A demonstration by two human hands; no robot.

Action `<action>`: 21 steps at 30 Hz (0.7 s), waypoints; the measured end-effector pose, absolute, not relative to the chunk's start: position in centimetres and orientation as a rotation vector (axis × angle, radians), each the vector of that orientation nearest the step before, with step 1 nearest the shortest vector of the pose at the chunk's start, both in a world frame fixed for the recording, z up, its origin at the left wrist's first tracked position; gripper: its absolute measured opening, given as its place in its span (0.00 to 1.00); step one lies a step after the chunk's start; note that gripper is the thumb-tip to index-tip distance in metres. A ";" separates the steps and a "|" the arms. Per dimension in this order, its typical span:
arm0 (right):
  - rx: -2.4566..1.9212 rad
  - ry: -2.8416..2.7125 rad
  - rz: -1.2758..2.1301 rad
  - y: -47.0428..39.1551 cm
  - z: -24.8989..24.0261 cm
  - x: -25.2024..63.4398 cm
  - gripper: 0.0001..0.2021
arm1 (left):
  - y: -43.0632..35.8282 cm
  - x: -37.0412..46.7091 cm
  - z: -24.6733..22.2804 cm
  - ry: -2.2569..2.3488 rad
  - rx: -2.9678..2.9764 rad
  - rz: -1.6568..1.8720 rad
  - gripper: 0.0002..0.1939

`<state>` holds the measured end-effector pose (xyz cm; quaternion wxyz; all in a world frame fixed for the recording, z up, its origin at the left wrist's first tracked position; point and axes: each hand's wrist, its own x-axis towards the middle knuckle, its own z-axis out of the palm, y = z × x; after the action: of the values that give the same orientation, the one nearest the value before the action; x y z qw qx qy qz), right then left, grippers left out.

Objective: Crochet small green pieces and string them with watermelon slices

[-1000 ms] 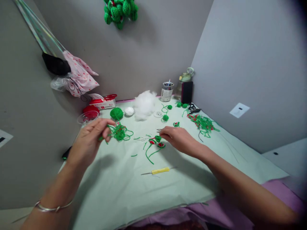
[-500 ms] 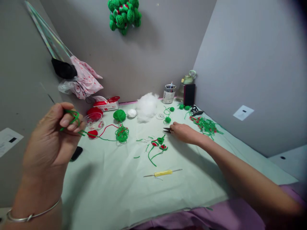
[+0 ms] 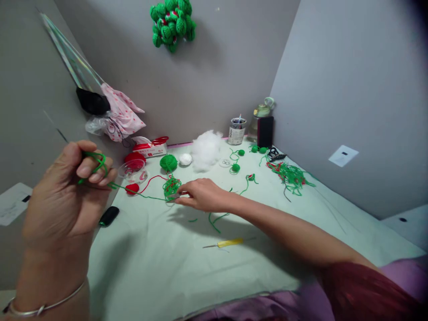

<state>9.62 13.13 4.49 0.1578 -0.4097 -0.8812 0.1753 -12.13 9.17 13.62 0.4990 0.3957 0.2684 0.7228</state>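
Note:
My left hand (image 3: 72, 187), raised at the left, is closed on green yarn (image 3: 96, 166) looped over its fingers. A thin metal rod (image 3: 63, 135), its tip blurred, sticks up from this grip. From there the strand runs down to a loose green yarn tangle (image 3: 171, 185) on the table. Over the tangle's right edge, my right hand (image 3: 203, 195) is closed around small scissors (image 3: 174, 195). Their blades point left at the strand; whether they touch it I cannot tell. My right forearm mostly hides the small green-and-red crocheted pieces, leaving their green tails (image 3: 214, 222) showing.
A yellow-handled crochet hook (image 3: 230, 242) lies in front. Behind are a green yarn ball (image 3: 168, 162), white stuffing (image 3: 206, 150), a pen tin (image 3: 237, 131) and a phone (image 3: 265, 132). Yarn scraps (image 3: 290, 176) lie right; a plastic tub (image 3: 131, 170) and black spool (image 3: 109, 216) left.
My right hand has swept left with the scissors, from beside the small green balls to the yarn tangle. My left hand keeps its grip, shifted slightly left in view.

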 end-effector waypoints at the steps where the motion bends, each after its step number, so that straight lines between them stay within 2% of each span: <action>1: -1.149 -2.562 0.453 13.0 4.5 8.9 0.13 | 9.1 -12.0 13.7 0.650 0.958 1.746 0.12; 6: -1.161 -2.667 0.175 13.0 4.4 6.5 0.13 | 8.7 -11.5 13.9 0.605 0.986 1.727 0.14; 11: -1.151 -2.698 0.154 13.3 4.1 5.6 0.16 | 8.3 -11.2 14.3 0.600 0.978 1.723 0.21; 18: -1.383 -2.528 0.178 13.9 5.2 9.9 0.13 | 8.4 -11.1 13.0 0.596 0.955 1.648 0.16; 20: -1.442 -2.428 0.127 13.7 5.9 11.8 0.16 | 8.6 -10.5 11.6 0.649 0.958 1.553 0.12; 21: -1.399 -2.325 0.204 13.5 6.3 12.6 0.18 | 8.8 -10.0 10.6 0.679 0.958 1.499 0.11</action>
<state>12.62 13.49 6.27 0.2087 -0.5027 -0.8356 0.0733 -9.99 8.78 10.63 0.5800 0.4099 0.2903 0.6413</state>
